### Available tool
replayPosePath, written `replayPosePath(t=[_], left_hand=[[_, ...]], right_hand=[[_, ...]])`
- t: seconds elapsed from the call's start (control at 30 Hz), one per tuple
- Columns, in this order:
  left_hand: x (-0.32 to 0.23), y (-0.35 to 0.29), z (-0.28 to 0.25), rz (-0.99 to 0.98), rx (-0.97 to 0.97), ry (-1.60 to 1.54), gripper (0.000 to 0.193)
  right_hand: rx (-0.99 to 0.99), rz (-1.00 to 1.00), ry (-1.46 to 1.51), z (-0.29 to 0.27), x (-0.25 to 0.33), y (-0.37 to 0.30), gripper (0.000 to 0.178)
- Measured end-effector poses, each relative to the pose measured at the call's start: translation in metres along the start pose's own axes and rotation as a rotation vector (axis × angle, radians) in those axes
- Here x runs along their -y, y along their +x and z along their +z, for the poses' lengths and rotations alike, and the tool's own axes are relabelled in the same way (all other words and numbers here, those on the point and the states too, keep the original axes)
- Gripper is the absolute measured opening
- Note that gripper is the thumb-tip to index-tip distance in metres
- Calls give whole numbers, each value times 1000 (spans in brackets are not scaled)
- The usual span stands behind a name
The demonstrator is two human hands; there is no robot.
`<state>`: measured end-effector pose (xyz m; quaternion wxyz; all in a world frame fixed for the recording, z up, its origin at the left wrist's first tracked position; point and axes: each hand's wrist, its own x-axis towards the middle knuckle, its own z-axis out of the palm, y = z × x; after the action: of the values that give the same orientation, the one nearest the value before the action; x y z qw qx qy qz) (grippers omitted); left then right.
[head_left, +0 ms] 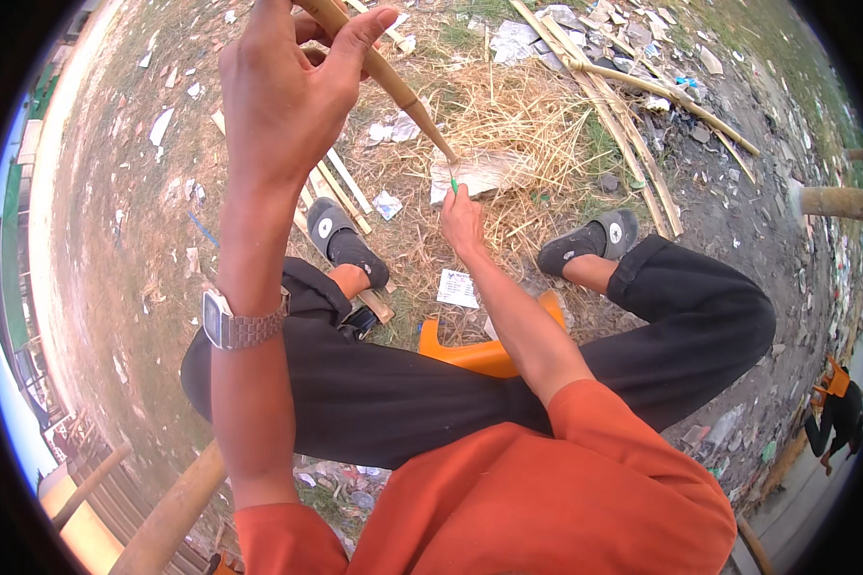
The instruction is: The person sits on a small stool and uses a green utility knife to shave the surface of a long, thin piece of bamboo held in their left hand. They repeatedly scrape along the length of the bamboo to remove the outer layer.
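My left hand (292, 91) is raised at the upper left, its fingers wrapped round a tan bamboo stick (393, 81). The stick slants down and away to the right. Its lower end meets a pale, flat wooden block (494, 172) on the ground. Close to that end, my right hand (463, 225) is closed on a small tool with a green handle (454, 184); its working end is too small to make out. Around and behind the block lies a heap of straw-like shavings (508, 110).
Long split bamboo strips (633, 144) lie at the right, shorter strips (347, 182) at the left. A printed white card (457, 287) lies before an orange plastic stool (470, 356) between my legs. Bamboo poles (177, 508) stand at lower left. Another person (839, 422) is at far right.
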<state>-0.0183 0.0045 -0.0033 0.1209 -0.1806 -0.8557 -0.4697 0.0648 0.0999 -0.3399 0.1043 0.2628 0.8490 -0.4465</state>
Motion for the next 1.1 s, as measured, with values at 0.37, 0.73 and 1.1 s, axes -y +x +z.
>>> replayPosePath(t=[0.37, 0.73, 1.1], left_hand=[[-2, 1, -2, -34, -10, 13, 32], [10, 10, -70, -133, -227, 68, 30], [36, 11, -192, -303, -738, 403, 98]], right_hand=[[-43, 15, 4, 0, -15, 19, 35], [-152, -259, 0, -31, 50, -8, 46], [286, -718, -64, 34, 142, -28, 35]])
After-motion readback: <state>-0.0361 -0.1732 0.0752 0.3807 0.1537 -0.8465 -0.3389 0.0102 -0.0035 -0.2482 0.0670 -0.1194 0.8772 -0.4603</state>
